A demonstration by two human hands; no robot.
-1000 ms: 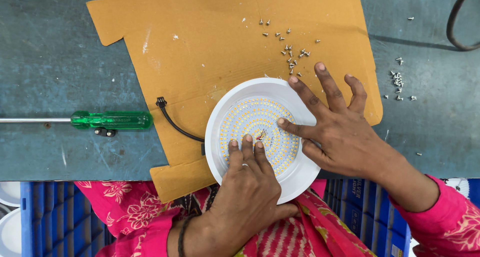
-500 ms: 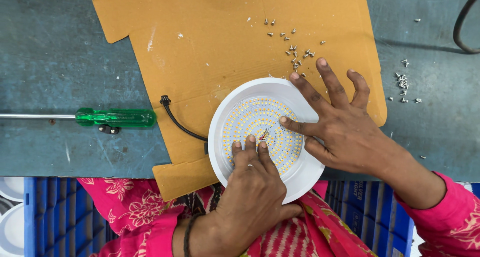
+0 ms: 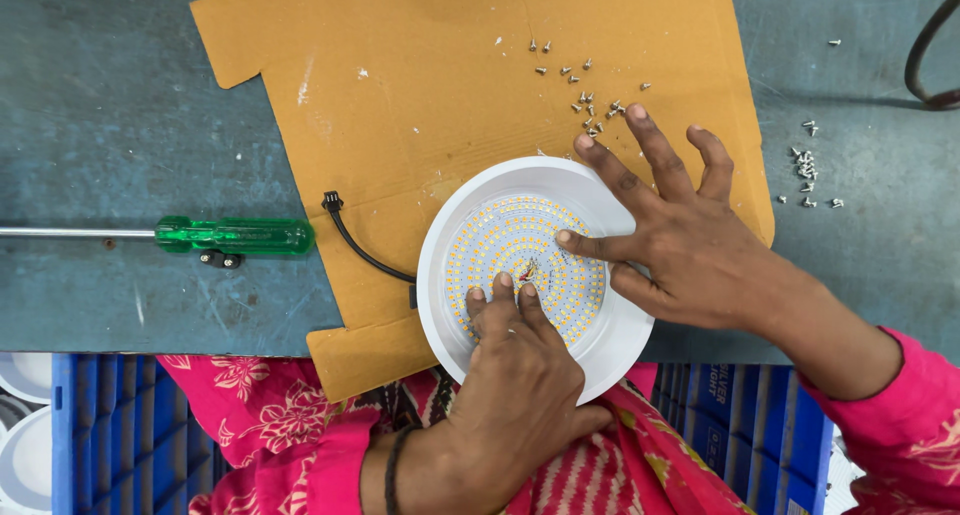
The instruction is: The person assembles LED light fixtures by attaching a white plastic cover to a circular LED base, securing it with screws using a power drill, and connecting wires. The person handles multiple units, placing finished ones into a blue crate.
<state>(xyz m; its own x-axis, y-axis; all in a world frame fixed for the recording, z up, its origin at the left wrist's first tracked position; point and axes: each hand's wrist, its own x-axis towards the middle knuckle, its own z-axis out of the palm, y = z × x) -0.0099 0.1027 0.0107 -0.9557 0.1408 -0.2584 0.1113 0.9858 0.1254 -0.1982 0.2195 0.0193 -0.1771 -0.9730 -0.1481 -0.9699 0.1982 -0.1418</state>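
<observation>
Flat sheet of brown cardboard [image 3: 420, 95] on a grey-blue workbench [image 3: 110, 105], spreading from the far edge towards the near edge. Green-handled screwdriver [image 3: 235, 236] left of the cardboard, lying flat, metal shaft pointing left, with a small dark part [image 3: 219, 260] just beside the handle on its near side. Loose small screws [image 3: 590, 100] scattered over the far right part of the cardboard; second small cluster of screws [image 3: 805, 170] on the bare bench further right. Dark curved cable [image 3: 925, 60] at the far right edge. Blue plastic crates [image 3: 110, 425] below the near edge, left and right, with white round housings [image 3: 25, 460] beside the left one.
</observation>
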